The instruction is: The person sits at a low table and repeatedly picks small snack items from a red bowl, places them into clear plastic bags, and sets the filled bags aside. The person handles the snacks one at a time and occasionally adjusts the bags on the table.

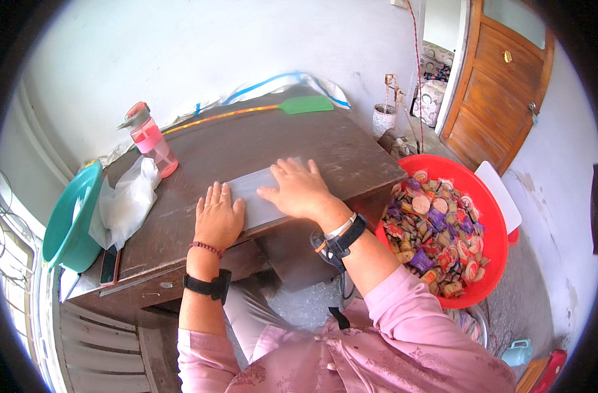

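Note:
A flat, translucent plastic bag or sheet (pixel 259 200) lies on the dark wooden desk (pixel 200 162), near its front edge. My left hand (pixel 220 216) rests palm down over the sheet's left end, fingers pointing away from me and slightly apart. Across the sheet's right part lies my right hand (pixel 301 189), palm down with its thumb spread towards the left. Neither hand grips anything. The sheet shows between the two hands; its parts beneath them are hidden.
A pink bottle (pixel 154 142), crumpled white plastic bag (pixel 132 201), teal basin (pixel 73 221) and phone (pixel 110 265) are at the left. A green fly swatter (pixel 306 104) lies at the back. Right of the desk stands a red basin (pixel 495 245) of wrapped snacks (pixel 436 226).

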A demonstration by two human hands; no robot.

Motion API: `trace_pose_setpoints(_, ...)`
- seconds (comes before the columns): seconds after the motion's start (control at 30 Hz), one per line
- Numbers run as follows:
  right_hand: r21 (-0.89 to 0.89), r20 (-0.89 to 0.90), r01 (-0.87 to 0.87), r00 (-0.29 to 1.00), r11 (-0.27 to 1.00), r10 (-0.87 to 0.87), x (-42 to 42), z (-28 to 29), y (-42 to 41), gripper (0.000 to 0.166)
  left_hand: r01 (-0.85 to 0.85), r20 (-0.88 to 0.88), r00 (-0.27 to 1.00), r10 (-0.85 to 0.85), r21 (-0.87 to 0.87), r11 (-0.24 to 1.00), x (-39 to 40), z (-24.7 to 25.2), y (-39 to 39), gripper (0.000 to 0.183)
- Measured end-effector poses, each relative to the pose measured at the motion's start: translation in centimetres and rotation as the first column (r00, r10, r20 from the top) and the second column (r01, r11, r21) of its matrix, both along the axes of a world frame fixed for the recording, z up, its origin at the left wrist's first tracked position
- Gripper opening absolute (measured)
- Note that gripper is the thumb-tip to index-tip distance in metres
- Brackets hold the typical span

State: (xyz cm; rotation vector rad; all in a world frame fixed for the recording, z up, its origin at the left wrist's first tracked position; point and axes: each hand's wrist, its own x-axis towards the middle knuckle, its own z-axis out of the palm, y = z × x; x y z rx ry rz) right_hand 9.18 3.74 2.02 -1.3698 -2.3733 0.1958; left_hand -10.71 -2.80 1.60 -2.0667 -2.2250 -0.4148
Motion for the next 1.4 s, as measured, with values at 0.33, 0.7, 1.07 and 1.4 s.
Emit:
trace_pose_setpoints(0.33,-0.056,0.136,0.158,0.979,0.986,-0.149,1.8,1.6,-0.6,0.083,-0.014,0.01,1.0,0.014,-0.009,1.0,0.2,0.3,0.1,0.068)
trace_pose_setpoints(0.7,-0.154,-0.189,-0.371,0.921,0.916,0.341,-5.6,1.3,-3.2,0.089,0.055,-0.204,0.976,-0.069,-0.073,0.996,-1.8,-0.8,0.7,0.063)
trace_pose_setpoints(1.07,-0.156,0.013,-0.018,1.0,0.988,0.02,1.3,1.3,-0.6,0.086,0.043,-0.126,0.991,-0.052,-0.069,0.997,-2.4,-1.4,1.4,0.067)
trace_pose_setpoints(1.4,-0.002,-0.001,0.097,0.995,0.995,-0.097,5.7,-0.3,1.5,0.059,0.077,-0.128,0.989,-0.077,-0.003,0.997,-4.3,-2.4,2.2,0.063)
